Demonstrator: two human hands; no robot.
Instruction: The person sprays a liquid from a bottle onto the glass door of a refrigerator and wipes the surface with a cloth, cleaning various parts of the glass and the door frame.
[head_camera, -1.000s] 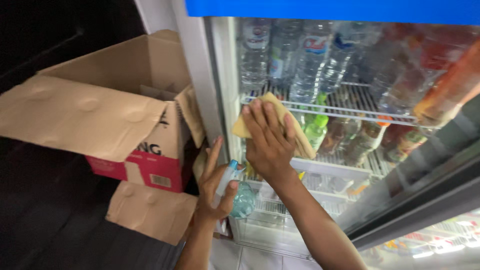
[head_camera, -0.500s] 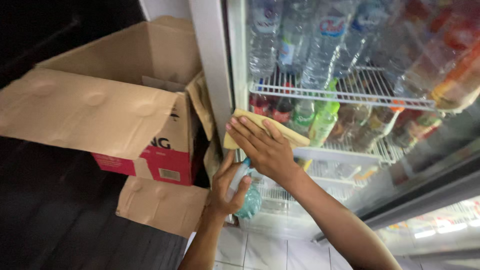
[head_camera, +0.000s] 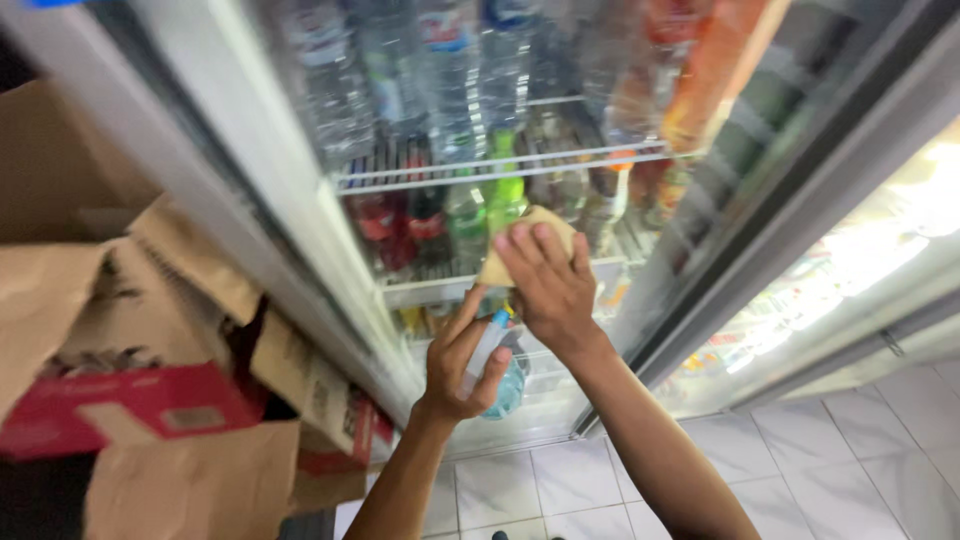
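Since the earlier frames the right hand (head_camera: 548, 285) has slid lower down the glass cooler door (head_camera: 560, 150), and the view has swung in closer, so the torn brown cardboard box (head_camera: 150, 330) now fills the left edge. That hand lies flat with fingers spread, pressing a folded yellow cloth (head_camera: 520, 245) against the glass just below the white wire shelf (head_camera: 500, 165). Only the cloth's upper edge shows past the fingers. Just below and touching close to it, the left hand (head_camera: 462, 362) is clenched around a clear plastic spray bottle holding blue liquid (head_camera: 500, 375), its nozzle end up near the right palm. Behind the glass stand rows of clear and coloured drink bottles (head_camera: 440, 80), blurred. White floor tiles (head_camera: 850, 450) lie beneath the arms.
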